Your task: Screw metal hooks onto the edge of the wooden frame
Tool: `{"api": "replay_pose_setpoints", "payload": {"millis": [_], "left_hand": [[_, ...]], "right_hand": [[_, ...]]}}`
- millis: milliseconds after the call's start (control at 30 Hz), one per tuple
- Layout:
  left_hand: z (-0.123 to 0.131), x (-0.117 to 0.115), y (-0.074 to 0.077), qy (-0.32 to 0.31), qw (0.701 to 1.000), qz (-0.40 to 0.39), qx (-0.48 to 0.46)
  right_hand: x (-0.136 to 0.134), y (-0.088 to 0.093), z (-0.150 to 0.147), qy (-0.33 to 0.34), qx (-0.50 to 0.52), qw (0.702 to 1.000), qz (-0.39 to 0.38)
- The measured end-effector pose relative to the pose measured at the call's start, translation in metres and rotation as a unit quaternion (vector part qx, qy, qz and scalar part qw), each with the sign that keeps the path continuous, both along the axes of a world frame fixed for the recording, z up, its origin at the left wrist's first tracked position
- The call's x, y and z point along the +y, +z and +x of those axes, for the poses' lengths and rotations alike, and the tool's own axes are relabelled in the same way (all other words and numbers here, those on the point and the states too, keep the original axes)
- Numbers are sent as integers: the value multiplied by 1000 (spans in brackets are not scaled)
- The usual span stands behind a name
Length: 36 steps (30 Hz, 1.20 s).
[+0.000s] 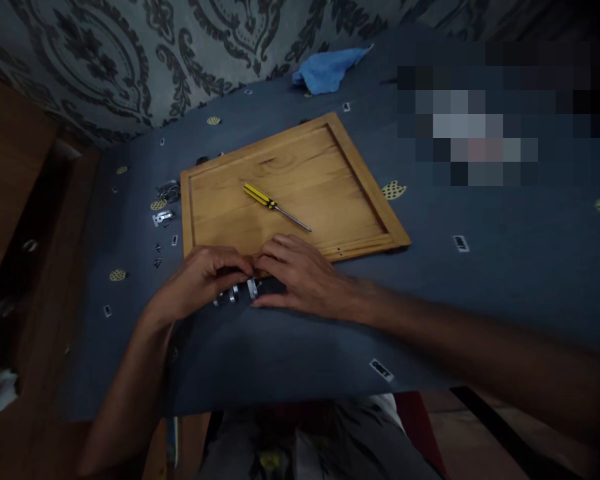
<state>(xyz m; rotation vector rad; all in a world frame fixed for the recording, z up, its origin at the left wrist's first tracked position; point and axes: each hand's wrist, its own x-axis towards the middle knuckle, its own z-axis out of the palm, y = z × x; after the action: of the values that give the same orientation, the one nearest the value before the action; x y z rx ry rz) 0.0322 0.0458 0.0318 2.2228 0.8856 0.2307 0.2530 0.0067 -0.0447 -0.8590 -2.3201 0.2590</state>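
Note:
A framed wooden panel (pixel 275 153) lies on the blue cloth. At its near edge my left hand (pixel 195 280) is closed, thumb and fingertips pinched together on something too small to make out. Beside it, my right hand (pixel 305 277) has its fingers bent over the panel's edge, with the thumb below against a shiny metal clasp (pixel 252 288). My fingers partly hide where this clasp meets the wood. Another metal piece (pixel 234 293) sits just left of it. A screwdriver (pixel 261 195) with a yellow and black handle rests on the panel, shaft toward my right hand.
Left of the panel lie a metal latch (pixel 163 218), a tangle of dark metal parts (pixel 169 191) and several small screws (pixel 157 261). A blue rag (pixel 330 70) lies at the back by the patterned wall. Small holes show in the frame's near rail. The upper right is blurred out.

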Motion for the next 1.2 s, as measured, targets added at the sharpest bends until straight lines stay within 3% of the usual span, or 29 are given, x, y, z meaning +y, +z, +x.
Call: {"api": "replay_pose_setpoints", "payload": {"millis": [367,700,833,1000,1200], "left_hand": [[2,1,-1,-22,1000,-5,-20],[-9,-3,16,63,998,-11,-14],[-10,-22,4,63,997,29,-24],[-12,-49,-20,97,985,139,16],[-8,-57,-31,110,973,204,14]], "right_hand": [[1,0,1,9,7,1000,-18],[2,-2,0,9,8,1000,-15],[2,-3,0,14,15,1000,-15],[2,-4,0,14,14,1000,-12],[2,-3,2,9,-19,999,-29]]}}
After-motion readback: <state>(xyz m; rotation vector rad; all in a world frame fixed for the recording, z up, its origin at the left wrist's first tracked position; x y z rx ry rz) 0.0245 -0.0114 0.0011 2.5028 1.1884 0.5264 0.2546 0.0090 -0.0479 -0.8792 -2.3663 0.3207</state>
